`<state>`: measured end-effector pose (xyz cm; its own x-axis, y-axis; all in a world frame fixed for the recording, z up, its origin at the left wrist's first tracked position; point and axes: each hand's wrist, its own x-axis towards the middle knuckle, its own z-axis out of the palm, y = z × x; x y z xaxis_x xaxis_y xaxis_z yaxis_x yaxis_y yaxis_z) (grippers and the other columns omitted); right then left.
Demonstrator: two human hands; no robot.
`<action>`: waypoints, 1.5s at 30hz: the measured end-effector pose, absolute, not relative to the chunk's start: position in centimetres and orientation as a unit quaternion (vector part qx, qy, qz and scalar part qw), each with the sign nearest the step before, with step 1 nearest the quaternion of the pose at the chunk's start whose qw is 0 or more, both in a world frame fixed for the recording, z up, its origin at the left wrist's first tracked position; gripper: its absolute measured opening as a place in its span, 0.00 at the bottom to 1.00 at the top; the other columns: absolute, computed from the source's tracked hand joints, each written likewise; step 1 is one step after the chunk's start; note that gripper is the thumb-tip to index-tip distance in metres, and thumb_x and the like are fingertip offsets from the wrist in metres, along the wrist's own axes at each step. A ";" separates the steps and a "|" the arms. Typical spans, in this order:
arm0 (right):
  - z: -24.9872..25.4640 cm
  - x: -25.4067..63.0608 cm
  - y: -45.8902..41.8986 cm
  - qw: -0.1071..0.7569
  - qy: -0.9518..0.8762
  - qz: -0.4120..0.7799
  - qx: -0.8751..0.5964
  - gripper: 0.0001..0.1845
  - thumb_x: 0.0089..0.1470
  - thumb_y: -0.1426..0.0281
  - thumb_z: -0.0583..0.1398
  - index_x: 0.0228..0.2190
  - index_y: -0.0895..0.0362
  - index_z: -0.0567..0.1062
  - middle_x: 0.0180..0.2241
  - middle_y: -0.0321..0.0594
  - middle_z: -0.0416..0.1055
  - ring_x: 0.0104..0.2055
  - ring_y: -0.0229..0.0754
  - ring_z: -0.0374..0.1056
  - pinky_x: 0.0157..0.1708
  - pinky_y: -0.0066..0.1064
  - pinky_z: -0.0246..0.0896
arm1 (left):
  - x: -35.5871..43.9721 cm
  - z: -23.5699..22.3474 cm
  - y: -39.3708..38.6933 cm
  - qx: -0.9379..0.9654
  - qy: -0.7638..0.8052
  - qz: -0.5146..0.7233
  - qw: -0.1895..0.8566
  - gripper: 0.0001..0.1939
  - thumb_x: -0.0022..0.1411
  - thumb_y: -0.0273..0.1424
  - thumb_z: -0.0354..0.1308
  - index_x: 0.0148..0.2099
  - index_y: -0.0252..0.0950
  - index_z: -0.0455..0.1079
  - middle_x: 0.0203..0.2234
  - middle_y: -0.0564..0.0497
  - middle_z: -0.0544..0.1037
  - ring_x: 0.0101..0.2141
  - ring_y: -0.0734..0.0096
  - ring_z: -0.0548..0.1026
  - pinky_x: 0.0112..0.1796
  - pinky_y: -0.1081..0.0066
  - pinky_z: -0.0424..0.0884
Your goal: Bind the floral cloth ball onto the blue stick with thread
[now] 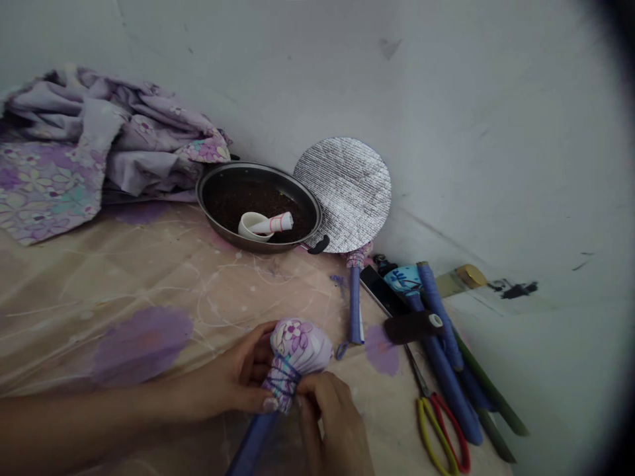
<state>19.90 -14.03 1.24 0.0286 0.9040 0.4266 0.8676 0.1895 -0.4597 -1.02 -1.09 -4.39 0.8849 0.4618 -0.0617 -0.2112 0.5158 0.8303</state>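
We hold a floral cloth bundle just above the sheet, bound onto the end of a blue stick. Our left hand has its fingers closed around the bundle, apparently to keep the gathered cloth steady. Our right hand curls in at the neck, its fingers closed on the purple thread wound there, seemingly to hold the turns tight.

Farther off sits a steel pan of dark grains, with a white cup and pestle resting in it. A foil disc leans against the wall beside the pan, perhaps propped there to stay upright. Scissors, a phone and more blue sticks lie together along the wall, within easy reach of our right hand. A crumpled floral cloth is heaped in the corner.
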 end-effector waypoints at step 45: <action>0.1 19.5 -14.4 0.388 -0.625 0.156 -0.659 0.16 0.71 0.79 0.59 0.42 0.48 0.82 0.34 0.35 0.86 0.34 0.44 0.85 0.40 0.25 0.81 | -0.3 -4.6 -1.4 0.411 0.153 0.249 0.864 0.45 0.70 0.47 0.83 0.81 0.51 0.69 0.69 0.44 0.87 0.68 0.44 0.83 0.66 0.53 0.78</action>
<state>19.49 -14.43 0.08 0.1704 0.9450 0.2792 0.7024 0.0822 -0.7070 -0.30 -1.37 -4.63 0.8291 0.5559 -0.0591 -0.3051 0.5386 0.7854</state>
